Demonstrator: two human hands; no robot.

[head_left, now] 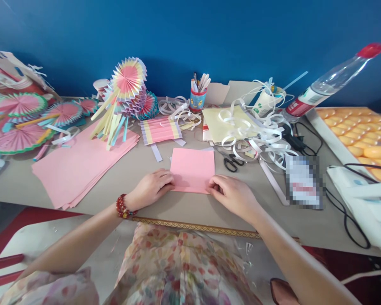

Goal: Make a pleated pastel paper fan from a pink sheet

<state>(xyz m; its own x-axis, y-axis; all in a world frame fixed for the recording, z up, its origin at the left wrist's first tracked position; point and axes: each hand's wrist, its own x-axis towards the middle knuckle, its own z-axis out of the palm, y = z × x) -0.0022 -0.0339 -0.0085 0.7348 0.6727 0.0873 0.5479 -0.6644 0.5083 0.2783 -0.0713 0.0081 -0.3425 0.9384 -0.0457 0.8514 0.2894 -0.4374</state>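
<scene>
You are holding the pink sheet (193, 165) between your two hands, and it is lying on the surface (184, 209) in front of you, stretching away from your fingers. Your left grip (170, 183) is closing down on its near left corner, fingertips and thumb nearly together at the edge. Your right grip (210, 186) is pinching the near right corner, thumb and curled forefinger almost meeting. The middle of the sheet is lying bare between them, and a narrow band is showing along its near edge. Beyond it, a pleated paper piece (161, 129) is resting apart, black-handled scissors (232, 162) are lying just right, and a pink paper stack (82, 169) is spreading out left.
</scene>
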